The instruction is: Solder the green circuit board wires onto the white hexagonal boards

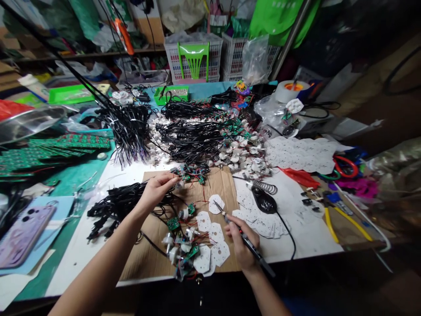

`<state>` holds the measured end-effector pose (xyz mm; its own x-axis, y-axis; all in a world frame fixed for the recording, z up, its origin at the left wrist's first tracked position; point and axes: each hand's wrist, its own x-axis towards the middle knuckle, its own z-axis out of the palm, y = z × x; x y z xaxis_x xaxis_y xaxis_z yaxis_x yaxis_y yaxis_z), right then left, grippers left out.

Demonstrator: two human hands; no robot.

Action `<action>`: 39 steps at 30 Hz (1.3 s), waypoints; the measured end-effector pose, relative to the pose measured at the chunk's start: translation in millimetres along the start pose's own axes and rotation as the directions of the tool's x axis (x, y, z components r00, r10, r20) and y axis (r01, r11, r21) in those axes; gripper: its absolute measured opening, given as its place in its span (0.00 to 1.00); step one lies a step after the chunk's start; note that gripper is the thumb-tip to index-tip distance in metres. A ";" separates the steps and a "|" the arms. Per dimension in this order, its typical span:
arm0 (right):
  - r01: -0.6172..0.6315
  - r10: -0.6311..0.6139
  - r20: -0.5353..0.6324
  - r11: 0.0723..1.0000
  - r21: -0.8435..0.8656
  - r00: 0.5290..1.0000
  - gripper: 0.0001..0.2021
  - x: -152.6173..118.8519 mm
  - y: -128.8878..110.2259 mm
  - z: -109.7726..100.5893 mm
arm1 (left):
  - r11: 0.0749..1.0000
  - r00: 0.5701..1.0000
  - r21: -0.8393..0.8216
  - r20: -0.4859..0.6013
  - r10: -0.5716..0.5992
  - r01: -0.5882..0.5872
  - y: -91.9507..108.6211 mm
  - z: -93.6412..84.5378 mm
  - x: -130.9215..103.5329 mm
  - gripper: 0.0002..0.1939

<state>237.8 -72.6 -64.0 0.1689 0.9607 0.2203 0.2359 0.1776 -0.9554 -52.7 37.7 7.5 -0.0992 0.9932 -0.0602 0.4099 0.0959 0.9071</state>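
Note:
My right hand (241, 241) grips a soldering iron (247, 242) like a pen. Its tip points up and left, over a white hexagonal plate (215, 205) on the cardboard sheet (226, 184). My left hand (161, 188) is closed in a pinch beside small green circuit boards (194, 174) with wires; what the fingertips hold is too small to make out. Under my left forearm lies a bundle of black plugged cables (116, 202). Between my hands sit more white plates (219, 254), a green board (173, 224) and wired white parts (182, 248).
A black soldering iron stand with a coil (265, 199) is right of the cardboard, beside yellow-handled pliers (353, 224). Piled black cables (194, 136) and white parts cover the table's back. Stacked green boards (66, 149) and a phone (28, 235) lie left.

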 end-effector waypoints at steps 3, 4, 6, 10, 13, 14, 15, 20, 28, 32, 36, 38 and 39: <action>0.007 -0.007 0.000 1.000 -0.001 1.000 0.13 0.1 -1.6 0.7 | 1.000 1.000 -0.023 -0.018 0.018 -0.018 2.2 1.7 -5.0 0.28; 0.002 -0.002 -0.004 1.000 0.003 1.000 0.13 -0.1 -2.0 1.1 | 0.999 1.000 -0.048 -0.023 0.008 -0.009 1.9 3.5 -6.2 0.27; -0.011 0.011 -0.023 1.000 0.013 1.000 0.13 -0.7 -2.5 1.7 | 0.995 1.000 -0.102 -0.017 -0.016 0.014 -0.5 9.7 -8.1 0.27; -0.012 0.012 -0.028 1.000 0.012 1.000 0.13 -0.8 -2.9 1.6 | 0.997 0.998 -0.070 0.068 -0.014 0.019 -7.0 31.7 -12.6 0.23; -0.008 0.008 -0.030 1.000 0.003 1.000 0.13 0.2 -3.7 0.6 | 0.983 0.978 0.151 0.196 0.075 -0.106 -6.5 53.3 -18.2 0.13; -0.011 0.011 -0.034 1.000 0.000 0.999 0.13 0.6 -4.0 0.3 | 0.955 0.964 0.243 0.241 0.109 -0.169 -5.1 60.5 -20.5 0.11; -0.013 0.013 -0.032 1.000 -0.002 0.999 0.13 0.8 -4.3 0.0 | 0.913 0.949 0.333 0.281 0.143 -0.236 -3.3 67.4 -22.8 0.10; -0.009 0.009 -0.020 1.000 -0.021 1.000 0.13 0.6 -3.3 -0.8 | 0.631 0.900 0.643 0.329 0.284 -0.434 4.4 91.3 -32.9 0.10; -0.019 0.019 -0.010 1.000 -0.016 1.000 0.12 -0.9 2.4 -0.4 | 0.561 0.901 0.705 0.354 0.250 -0.433 0.8 99.2 -30.6 0.09; -0.037 0.037 -0.003 0.999 -0.039 0.999 0.13 -0.7 1.2 -1.0 | 0.586 0.910 0.700 0.359 0.205 -0.408 5.3 100.2 -27.3 0.09; -0.045 0.045 -0.005 0.997 -0.058 0.999 0.14 -1.0 0.0 -0.8 | 0.597 0.918 0.701 0.350 0.187 -0.389 11.1 101.4 -25.4 0.10; -0.042 0.042 -0.008 0.997 -0.063 0.999 0.14 -1.1 -0.2 -0.5 | 0.600 0.922 0.704 0.339 0.187 -0.380 11.8 102.3 -25.5 0.10; -0.038 0.037 -0.011 0.997 -0.066 0.999 0.14 -1.1 -0.4 -0.5 | 0.602 0.924 0.705 0.332 0.188 -0.375 11.6 102.8 -25.8 0.10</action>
<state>238.0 -73.8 -63.8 0.1879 0.9643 0.1865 0.2918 0.1265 -0.9481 47.9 19.8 -23.2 0.2861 0.9579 -0.0231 0.9231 -0.2691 0.2748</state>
